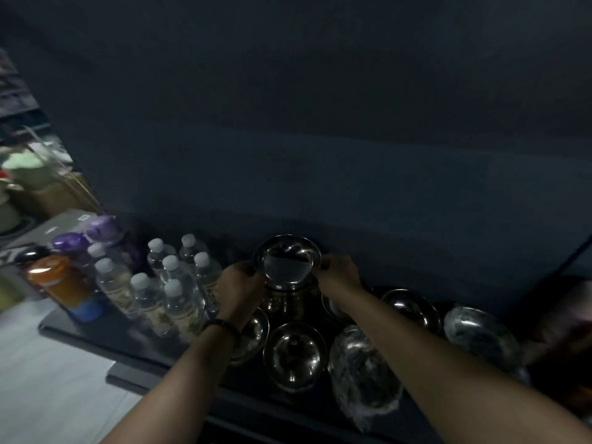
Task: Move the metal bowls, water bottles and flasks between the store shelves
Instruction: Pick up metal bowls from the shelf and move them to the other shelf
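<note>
1. Gripping the metal bowl [286, 262] by its rim from opposite sides, the left hand [238, 280] and right hand [340, 275] curl their fingers around it.
2. The bowl tilts toward the camera, directly over a bowl stack [282, 301] at the back of the dark shelf [96, 334].
3. Water bottles [173, 283] stand just left, flasks [57, 283] beyond them.

Seven white-capped water bottles [173, 302] stood at nine o'clock; an eighth cap was doubtful. Beyond them stood three flasks [67, 243]: two purple-lidded and one orange. Four open metal bowls [293, 354] showed, among them one top bowl [286, 262] at twelve o'clock, between two hands: left hand [238, 280] and right hand [339, 277]. Two wrapped bowls [362, 363] lay at four o'clock.
</note>
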`<state>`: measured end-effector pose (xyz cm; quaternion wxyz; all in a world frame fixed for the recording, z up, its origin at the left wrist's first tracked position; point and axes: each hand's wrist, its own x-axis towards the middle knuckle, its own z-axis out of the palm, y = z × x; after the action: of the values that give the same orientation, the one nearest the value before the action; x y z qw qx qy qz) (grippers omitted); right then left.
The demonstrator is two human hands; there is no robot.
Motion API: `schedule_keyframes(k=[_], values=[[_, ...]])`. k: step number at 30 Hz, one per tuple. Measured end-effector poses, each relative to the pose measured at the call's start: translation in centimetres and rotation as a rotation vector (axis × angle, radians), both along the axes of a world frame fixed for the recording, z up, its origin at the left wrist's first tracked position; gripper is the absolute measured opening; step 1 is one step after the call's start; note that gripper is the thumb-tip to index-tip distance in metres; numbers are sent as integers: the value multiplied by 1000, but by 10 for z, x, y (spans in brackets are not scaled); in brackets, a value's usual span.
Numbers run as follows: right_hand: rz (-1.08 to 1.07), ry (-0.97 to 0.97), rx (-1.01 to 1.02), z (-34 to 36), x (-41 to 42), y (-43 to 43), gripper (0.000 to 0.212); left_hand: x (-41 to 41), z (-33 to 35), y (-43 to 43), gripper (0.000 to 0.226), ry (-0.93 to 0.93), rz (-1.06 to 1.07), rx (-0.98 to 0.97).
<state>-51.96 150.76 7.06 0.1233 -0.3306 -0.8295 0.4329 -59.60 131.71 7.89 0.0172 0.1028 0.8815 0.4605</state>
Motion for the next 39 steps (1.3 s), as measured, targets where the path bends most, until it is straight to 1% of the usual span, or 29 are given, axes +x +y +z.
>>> schedule_keyframes(k=[4,10,12,13,14,16,17,18,20,22,24,28,30,34,36,39], values=[[7,-5,9,-2,4,3,22,4,-1,0,50,-15,-6,-6],[129,-58,77,4,14,5,29,8,1,-2,48,12,-47,-97],[168,-56,123,11,27,4,31,13,-3,-3,36,72,-57,-135],[188,-50,147,15,36,4,35,21,-2,-4,25,103,-59,-148],[207,-46,176,19,46,4,41,32,0,-4,19,152,-78,-162],[228,-54,211,30,73,4,58,59,6,-1,32,253,-165,-181],[235,-54,220,34,89,5,61,74,12,1,35,287,-208,-178],[241,-51,232,39,107,7,60,88,18,5,33,330,-249,-156],[226,-16,270,46,146,12,51,115,27,15,24,413,-340,-113],[187,41,342,52,192,20,39,140,36,33,21,454,-450,-76],[131,49,389,59,241,28,31,169,45,56,20,461,-564,-70],[-36,-10,426,67,338,55,34,232,53,118,16,490,-824,-74],[-138,-58,461,70,386,74,31,269,56,153,15,519,-936,-62],[-360,-96,410,79,468,107,23,340,61,211,18,574,-1087,-28],[-437,-119,399,75,511,128,19,376,62,236,18,557,-1149,-31],[-518,-131,392,57,570,166,25,426,57,269,15,551,-1216,-24]])
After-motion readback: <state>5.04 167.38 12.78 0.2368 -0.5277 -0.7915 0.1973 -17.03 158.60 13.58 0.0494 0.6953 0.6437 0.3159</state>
